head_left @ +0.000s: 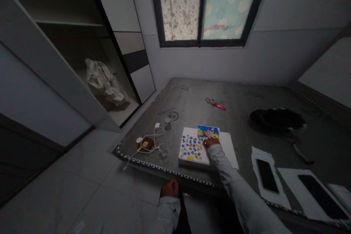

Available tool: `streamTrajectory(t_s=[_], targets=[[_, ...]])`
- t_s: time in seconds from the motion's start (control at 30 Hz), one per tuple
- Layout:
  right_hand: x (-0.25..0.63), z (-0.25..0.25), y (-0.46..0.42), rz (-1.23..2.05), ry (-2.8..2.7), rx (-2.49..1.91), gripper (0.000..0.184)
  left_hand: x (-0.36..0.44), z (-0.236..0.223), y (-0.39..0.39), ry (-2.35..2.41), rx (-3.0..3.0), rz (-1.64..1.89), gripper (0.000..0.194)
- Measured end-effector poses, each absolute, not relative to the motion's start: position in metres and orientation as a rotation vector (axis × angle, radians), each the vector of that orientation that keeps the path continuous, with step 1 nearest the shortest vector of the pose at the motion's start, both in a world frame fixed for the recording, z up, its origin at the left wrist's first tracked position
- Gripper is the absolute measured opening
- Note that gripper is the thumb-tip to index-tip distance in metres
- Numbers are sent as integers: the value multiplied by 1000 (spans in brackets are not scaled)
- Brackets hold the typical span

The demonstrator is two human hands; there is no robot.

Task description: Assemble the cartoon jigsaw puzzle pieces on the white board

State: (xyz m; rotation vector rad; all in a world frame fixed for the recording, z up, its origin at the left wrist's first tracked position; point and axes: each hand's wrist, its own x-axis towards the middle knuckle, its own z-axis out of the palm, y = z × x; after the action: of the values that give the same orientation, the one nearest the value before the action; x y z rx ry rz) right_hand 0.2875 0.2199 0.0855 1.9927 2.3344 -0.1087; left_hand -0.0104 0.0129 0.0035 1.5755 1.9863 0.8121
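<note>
Loose jigsaw puzzle pieces point(189, 145), mostly blue with some yellow and red, lie spread on the left part of a white box point(229, 150). Behind them, at the box's far edge, is a blue cartoon puzzle picture point(205, 130). My right hand point(211, 142) reaches over the box between the pieces and the picture. Its fingers are pinched together at what looks like a small puzzle piece, mostly hidden. Below the front edge of the bed-like platform, my left hand point(170, 188) is curled into a fist near my leg, with nothing visible in it.
Left of the box are a clear cup point(163, 150), a small jar point(168, 123), and a white cable point(154, 135) over a brown item point(146, 144). A red strip point(218, 105) lies farther back. A black bag point(276, 120) and phones point(267, 175) are at right.
</note>
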Motion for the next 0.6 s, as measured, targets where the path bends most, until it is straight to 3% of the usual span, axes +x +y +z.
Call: streamTrajectory(t_s=[0.6], targets=[[283,85,226,-196,2428,1960,39,-10,18,12,2009,1581,789,37]])
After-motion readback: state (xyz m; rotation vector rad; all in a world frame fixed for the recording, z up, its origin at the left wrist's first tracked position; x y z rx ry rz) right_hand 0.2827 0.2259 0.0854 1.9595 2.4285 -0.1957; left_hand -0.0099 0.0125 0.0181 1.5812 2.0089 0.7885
